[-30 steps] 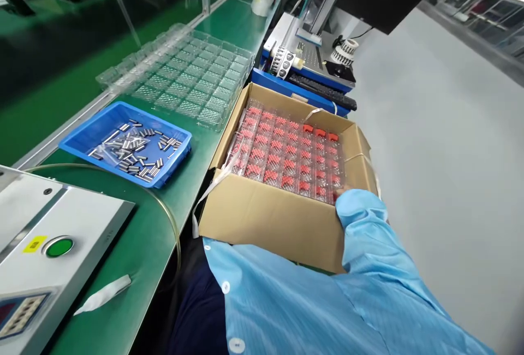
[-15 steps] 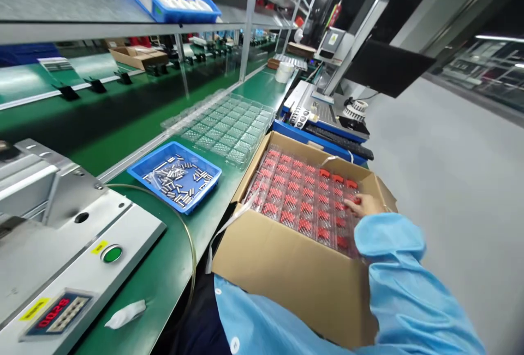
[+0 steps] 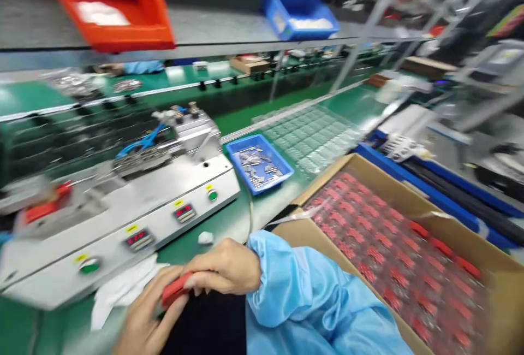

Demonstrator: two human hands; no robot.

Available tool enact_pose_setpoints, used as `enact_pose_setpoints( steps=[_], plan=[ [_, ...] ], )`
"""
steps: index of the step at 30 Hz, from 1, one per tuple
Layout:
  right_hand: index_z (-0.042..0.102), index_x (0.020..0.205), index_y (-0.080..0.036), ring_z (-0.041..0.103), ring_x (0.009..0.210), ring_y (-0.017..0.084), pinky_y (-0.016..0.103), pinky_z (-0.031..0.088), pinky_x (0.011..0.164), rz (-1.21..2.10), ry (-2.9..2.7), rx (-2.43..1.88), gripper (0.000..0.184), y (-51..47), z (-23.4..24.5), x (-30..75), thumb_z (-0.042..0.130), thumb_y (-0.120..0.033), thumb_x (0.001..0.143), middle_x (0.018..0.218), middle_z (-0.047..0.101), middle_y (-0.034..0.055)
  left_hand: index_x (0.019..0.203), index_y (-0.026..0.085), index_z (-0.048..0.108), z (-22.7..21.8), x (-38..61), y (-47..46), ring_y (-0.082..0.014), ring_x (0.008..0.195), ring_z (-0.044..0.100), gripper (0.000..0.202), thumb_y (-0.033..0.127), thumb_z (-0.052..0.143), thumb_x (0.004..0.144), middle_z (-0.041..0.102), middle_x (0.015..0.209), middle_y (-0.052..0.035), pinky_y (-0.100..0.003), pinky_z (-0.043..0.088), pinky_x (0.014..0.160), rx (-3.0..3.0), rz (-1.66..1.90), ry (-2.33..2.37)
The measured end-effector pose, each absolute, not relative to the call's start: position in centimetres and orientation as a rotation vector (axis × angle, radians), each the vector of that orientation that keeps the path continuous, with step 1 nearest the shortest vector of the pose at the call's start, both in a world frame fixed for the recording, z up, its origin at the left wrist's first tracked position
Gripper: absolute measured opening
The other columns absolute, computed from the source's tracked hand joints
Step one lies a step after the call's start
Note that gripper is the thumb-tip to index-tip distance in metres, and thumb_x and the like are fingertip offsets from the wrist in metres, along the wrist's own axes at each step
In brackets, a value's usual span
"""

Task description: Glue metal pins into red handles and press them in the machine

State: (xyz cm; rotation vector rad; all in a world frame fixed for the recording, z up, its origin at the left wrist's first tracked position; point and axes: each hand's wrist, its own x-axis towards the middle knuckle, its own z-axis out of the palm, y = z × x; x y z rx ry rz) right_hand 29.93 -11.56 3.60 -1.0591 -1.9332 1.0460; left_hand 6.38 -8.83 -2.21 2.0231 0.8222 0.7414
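A small red plastic part (image 3: 175, 289) is held between my two hands above the front edge of the green bench. My left hand (image 3: 149, 311) grips it from the left, thumb below and fingers above. Closed on its right end is my right hand (image 3: 225, 267), coming out of a light blue sleeve. Motion blur hides the part's finer shape. To the right, an open cardboard carton (image 3: 301, 235) holds a clear blister tray with rows of similar red parts (image 3: 397, 276). A white bench machine (image 3: 164, 202) with red number displays and green buttons stands beyond my hands.
A blue bin (image 3: 274, 184) of small metal pins sits right of the machine. Clear empty blister trays (image 3: 311, 136) lie behind it. A white cloth (image 3: 123, 289) lies by my left hand. The shelf above carries an orange bin (image 3: 135, 38) and another blue bin (image 3: 278, 19).
My right hand has moved from the carton leftward to the front of the machine, with a red part now in it. My left hand has come into view. The view has turned left.
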Motion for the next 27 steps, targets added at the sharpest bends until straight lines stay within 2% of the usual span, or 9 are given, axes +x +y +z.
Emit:
enact_pose_setpoints(
  steps=[3,7,9,11,15,17,19,22,27],
  plan=[
    [0.071,0.116,-0.019,0.071,0.082,0.011,0.019,0.054,0.077,0.866,-1.861,-1.109,0.032,-12.0,2.7,30.2,0.052,-0.043,0.107,0.094,0.076,0.004,0.103,0.024,0.078,-3.2,5.4,-10.6,-0.0206,0.09,0.07,0.028,0.047,0.062,0.099,0.075,0.098,-0.005,-0.03,0.056,0.083,1.756,0.685,1.016],
    [0.067,0.116,-0.02,0.063,0.074,0.015,0.027,0.055,0.074,0.561,-1.608,-1.542,0.028,-11.3,-0.9,33.9,0.063,-0.042,0.101,0.083,0.066,0.0039,0.104,0.015,0.079,-4.8,4.7,-11.5,-0.0187,0.075,0.062,0.057,0.068,0.06,0.094,0.073,0.091,-0.0099,-0.031,0.053,0.072,1.231,0.752,1.307],
    [0.064,0.124,-0.02,0.064,0.081,0.018,0.031,0.057,0.074,0.582,-1.639,-1.6,0.038,-10.3,-3.6,34.5,0.069,-0.043,0.094,0.095,0.066,0.007,0.106,0.012,0.078,-5.4,4.7,-11.7,-0.0168,0.071,0.057,0.063,0.072,0.06,0.092,0.07,0.086,-0.0094,-0.029,0.05,0.067,1.07,0.794,1.337],
    [0.063,0.126,-0.02,0.067,0.096,0.023,0.036,0.06,0.081,0.692,-1.713,-1.56,0.043,-9.1,-5.9,33.9,0.07,-0.045,0.091,0.112,0.066,0.0118,0.107,0.012,0.077,-5.6,5.1,-11.7,-0.015,0.067,0.053,0.064,0.071,0.063,0.09,0.065,0.078,-0.0068,-0.028,0.048,0.064,0.983,0.831,1.335],
    [0.065,0.11,-0.02,0.066,0.119,0.027,0.045,0.055,0.104,0.827,-1.722,-1.45,0.026,-7.3,-7.0,31.3,0.063,-0.041,0.095,0.126,0.067,0.0147,0.112,0.012,0.074,-4.8,6.6,-11.3,-0.0126,0.066,0.051,0.06,0.066,0.072,0.085,0.065,0.081,-0.0048,-0.024,0.046,0.061,0.93,0.894,1.279],
    [0.063,0.114,-0.02,0.069,0.111,0.023,0.04,0.057,0.1,0.937,-1.713,-1.386,0.024,-7.2,-5.5,30.8,0.062,-0.037,0.096,0.12,0.071,0.0116,0.114,0.013,0.073,-4.1,7.1,-11.1,-0.0128,0.071,0.054,0.056,0.061,0.074,0.086,0.067,0.088,-0.0051,-0.023,0.047,0.065,0.936,0.926,1.251],
    [0.062,0.115,-0.021,0.071,0.09,0.019,0.032,0.059,0.085,0.987,-1.733,-1.341,0.024,-7.5,-3.2,30.8,0.062,-0.035,0.097,0.103,0.074,0.0071,0.115,0.014,0.072,-3.6,7.3,-11.0,-0.0144,0.077,0.058,0.051,0.058,0.074,0.088,0.068,0.092,-0.0059,-0.024,0.05,0.07,0.95,0.953,1.249],
    [0.066,0.107,-0.021,0.063,0.068,0.015,0.027,0.053,0.066,0.899,-1.814,-1.321,0.016,-8.1,-0.4,30.9,0.061,-0.033,0.097,0.084,0.07,0.0032,0.116,0.014,0.071,-3.0,7.3,-11.1,-0.0171,0.083,0.062,0.05,0.057,0.071,0.091,0.069,0.094,-0.0066,-0.026,0.052,0.074,0.978,0.978,1.266],
    [0.067,0.102,-0.021,0.061,0.064,0.014,0.026,0.051,0.061,0.821,-1.861,-1.247,0.01,-8.6,0.4,30.0,0.063,-0.025,0.093,0.08,0.069,0.0022,0.118,0.015,0.069,-2.8,7.3,-11.2,-0.0176,0.085,0.064,0.048,0.056,0.069,0.093,0.07,0.097,-0.0065,-0.027,0.054,0.076,1.011,0.98,1.25]
  ],
)
